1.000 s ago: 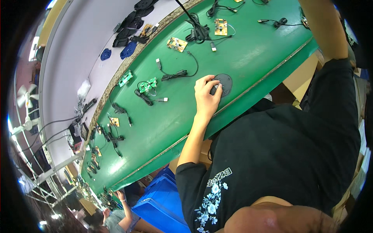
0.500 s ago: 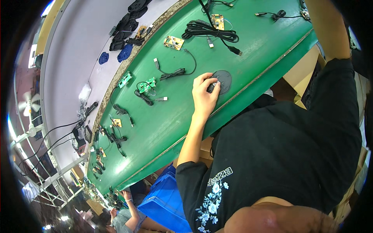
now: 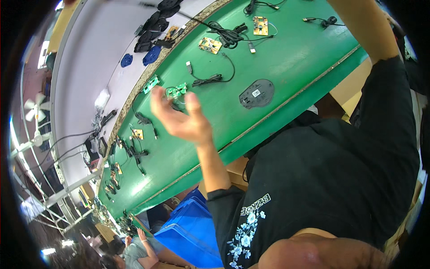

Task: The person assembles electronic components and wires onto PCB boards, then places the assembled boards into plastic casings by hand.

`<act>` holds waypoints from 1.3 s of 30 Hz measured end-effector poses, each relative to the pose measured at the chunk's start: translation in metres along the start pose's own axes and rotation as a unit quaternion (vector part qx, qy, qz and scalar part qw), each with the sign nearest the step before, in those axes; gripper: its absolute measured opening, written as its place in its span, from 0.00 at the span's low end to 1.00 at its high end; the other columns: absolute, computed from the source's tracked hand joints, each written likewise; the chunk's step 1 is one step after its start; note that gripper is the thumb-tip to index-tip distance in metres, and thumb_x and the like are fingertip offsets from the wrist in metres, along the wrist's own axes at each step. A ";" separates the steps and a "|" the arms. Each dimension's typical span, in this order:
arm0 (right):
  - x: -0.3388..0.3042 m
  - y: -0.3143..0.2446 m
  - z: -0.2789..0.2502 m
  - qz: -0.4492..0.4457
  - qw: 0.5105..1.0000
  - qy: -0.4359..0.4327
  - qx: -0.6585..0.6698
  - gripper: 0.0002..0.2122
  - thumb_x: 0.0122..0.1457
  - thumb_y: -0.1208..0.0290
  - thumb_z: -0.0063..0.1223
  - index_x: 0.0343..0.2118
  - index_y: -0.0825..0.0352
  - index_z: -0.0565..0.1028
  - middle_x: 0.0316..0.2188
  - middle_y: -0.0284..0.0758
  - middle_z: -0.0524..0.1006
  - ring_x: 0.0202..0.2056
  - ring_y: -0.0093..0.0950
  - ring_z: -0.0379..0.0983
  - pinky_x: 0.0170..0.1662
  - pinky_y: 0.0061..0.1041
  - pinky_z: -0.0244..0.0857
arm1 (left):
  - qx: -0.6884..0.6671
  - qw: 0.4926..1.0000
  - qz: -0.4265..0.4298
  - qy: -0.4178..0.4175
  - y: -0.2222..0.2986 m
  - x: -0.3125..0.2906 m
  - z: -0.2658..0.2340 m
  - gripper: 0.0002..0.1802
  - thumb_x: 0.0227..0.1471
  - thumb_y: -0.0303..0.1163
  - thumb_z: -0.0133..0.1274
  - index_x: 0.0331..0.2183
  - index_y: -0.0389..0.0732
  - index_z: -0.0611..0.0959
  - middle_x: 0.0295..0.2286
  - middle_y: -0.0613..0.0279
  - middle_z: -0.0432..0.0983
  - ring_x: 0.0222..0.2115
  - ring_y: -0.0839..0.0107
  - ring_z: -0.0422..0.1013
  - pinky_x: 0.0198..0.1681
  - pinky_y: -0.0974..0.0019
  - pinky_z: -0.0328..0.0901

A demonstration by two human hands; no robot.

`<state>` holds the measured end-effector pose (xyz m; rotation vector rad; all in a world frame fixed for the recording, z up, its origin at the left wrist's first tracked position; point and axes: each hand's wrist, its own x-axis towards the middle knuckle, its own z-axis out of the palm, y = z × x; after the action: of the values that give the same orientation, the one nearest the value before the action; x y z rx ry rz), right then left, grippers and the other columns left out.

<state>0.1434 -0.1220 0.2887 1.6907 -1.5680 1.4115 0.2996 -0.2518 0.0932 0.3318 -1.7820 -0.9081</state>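
Note:
My left hand (image 3: 181, 119) is raised above the green bench, blurred by motion, its fingers stretched out and thumb apart, with nothing seen in it. It is nearest to a green circuit board (image 3: 177, 91) with a cable. A black mouse-shaped bottom shell (image 3: 264, 91) with a small white label lies flat near the front edge of the bench, touched by neither hand. My right forearm (image 3: 365, 29) reaches out past the upper edge, so that hand is out of the picture. A coiled black cable (image 3: 229, 36) sits near the yellow circuit boards (image 3: 260, 26), one strand stretching blurred toward the upper left.
Another cable with a USB plug (image 3: 208, 80) lies mid-bench. More boards and cables (image 3: 139, 150) run down the left side. Black shells (image 3: 152, 29) and blue pieces (image 3: 152, 54) rest on the pale ledge beyond. A blue bin (image 3: 192, 228) stands below; another person (image 3: 141, 251) is at lower left.
My left hand has come off the black shell and moved left, its fingers opening out. The coiled cable has shifted, with a strand now drawn toward the upper left. My right forearm has moved left.

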 end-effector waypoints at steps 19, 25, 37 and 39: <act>-0.238 0.066 0.040 0.400 0.838 -0.237 0.285 0.11 0.62 0.66 0.58 0.41 0.69 0.77 0.32 0.32 0.79 0.37 0.19 0.72 0.43 0.24 0.67 | -0.097 0.794 -0.377 -0.466 -0.039 -0.056 -0.005 0.11 0.59 0.29 0.56 0.41 0.34 0.85 0.24 0.73 0.73 0.22 0.85 0.62 0.24 0.76 0.58; -0.285 0.079 0.058 0.364 0.883 -0.172 0.241 0.10 0.59 0.68 0.59 0.40 0.68 0.78 0.29 0.34 0.81 0.31 0.22 0.76 0.38 0.24 0.68 | 0.038 0.901 -0.258 -0.347 -0.038 -0.091 0.010 0.09 0.53 0.25 0.61 0.37 0.33 0.86 0.28 0.61 0.82 0.24 0.79 0.72 0.28 0.75 0.67; -0.294 0.081 0.058 0.345 0.897 -0.214 0.176 0.10 0.54 0.66 0.64 0.38 0.63 0.80 0.34 0.32 0.81 0.37 0.32 0.73 0.44 0.32 0.65 | 0.116 0.895 -0.050 -0.429 -0.025 -0.081 0.010 0.05 0.52 0.21 0.58 0.34 0.34 0.85 0.29 0.53 0.78 0.26 0.57 0.76 0.30 0.62 0.69; -0.293 0.081 0.057 0.347 0.895 -0.214 0.179 0.10 0.54 0.66 0.64 0.38 0.63 0.80 0.33 0.32 0.80 0.36 0.32 0.73 0.43 0.32 0.65 | 0.142 0.884 -0.024 -0.445 -0.023 -0.083 0.010 0.07 0.51 0.21 0.57 0.35 0.34 0.85 0.29 0.53 0.77 0.28 0.56 0.76 0.31 0.59 0.69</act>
<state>0.1380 -0.0535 -0.0129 1.8194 -2.4631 1.8367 0.3191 -0.2127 0.0187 0.1364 -2.7833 -0.8967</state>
